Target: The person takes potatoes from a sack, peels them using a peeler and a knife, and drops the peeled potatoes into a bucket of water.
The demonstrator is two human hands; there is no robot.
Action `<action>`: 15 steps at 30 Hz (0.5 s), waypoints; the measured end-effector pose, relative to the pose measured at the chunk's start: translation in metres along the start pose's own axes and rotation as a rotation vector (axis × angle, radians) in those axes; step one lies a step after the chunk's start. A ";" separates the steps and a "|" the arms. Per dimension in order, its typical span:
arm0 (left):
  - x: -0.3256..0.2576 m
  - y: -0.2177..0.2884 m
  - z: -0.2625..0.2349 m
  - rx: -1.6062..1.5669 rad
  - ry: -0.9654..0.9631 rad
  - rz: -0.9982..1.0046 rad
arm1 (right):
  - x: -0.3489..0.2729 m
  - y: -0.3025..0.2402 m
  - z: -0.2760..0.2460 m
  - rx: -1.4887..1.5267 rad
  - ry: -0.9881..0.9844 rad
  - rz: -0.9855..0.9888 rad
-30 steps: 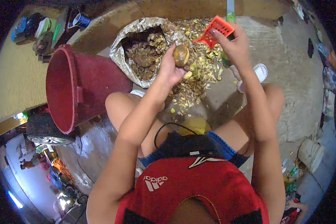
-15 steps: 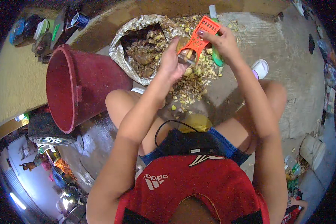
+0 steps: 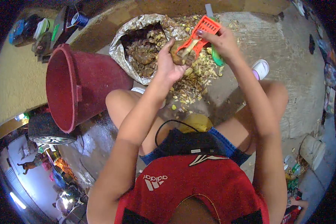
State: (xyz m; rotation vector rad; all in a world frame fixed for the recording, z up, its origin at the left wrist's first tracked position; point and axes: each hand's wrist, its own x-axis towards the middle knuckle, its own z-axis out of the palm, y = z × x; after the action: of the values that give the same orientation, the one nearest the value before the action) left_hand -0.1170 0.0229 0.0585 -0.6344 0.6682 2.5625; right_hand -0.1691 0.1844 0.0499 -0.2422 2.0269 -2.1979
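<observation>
My left hand (image 3: 167, 66) is closed around a brown potato (image 3: 178, 55), held up over the floor. My right hand (image 3: 224, 44) grips an orange plastic peeler (image 3: 208, 26) with slots in it, and its lower end rests on the potato. A pale strip of peel (image 3: 190, 46) shows at the peeler's head. Behind the right hand lies a knife with a green handle (image 3: 217, 58), its grey blade pointing away. Beneath both hands, yellowish and brown peelings (image 3: 186, 98) are strewn over the concrete.
An open silvery sack (image 3: 117, 56) with brown lumps and peelings stands beyond my left hand. A large dark-red bucket (image 3: 100, 69) leans sideways at the left. Between my legs is something yellow (image 3: 196, 121). A whitish bucket (image 3: 312, 151) lies far right.
The potato has turned in my left hand, so more of its brown side shows. The peeler has shifted slightly along it, and a pale peel strip now shows.
</observation>
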 end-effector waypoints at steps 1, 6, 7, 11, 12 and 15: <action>0.000 -0.001 0.001 -0.053 0.020 0.010 | -0.002 0.001 0.003 -0.081 -0.027 0.013; 0.003 -0.003 -0.001 0.021 0.006 0.045 | -0.002 0.004 0.005 -0.254 -0.020 -0.130; 0.003 -0.003 -0.002 0.015 -0.001 0.054 | -0.002 0.003 0.006 -0.252 -0.022 -0.129; 0.004 -0.006 -0.003 0.019 0.022 0.064 | -0.003 0.006 0.007 -0.219 -0.013 -0.124; 0.005 -0.005 -0.004 -0.011 -0.006 0.055 | -0.001 0.008 0.009 -0.225 0.004 -0.141; 0.006 0.001 -0.008 0.011 0.003 0.010 | 0.006 0.008 0.002 -0.215 0.055 -0.101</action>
State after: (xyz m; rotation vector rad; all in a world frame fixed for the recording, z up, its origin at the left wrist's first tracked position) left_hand -0.1196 0.0196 0.0490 -0.6330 0.6883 2.5654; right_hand -0.1744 0.1801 0.0426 -0.3179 2.3315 -2.0617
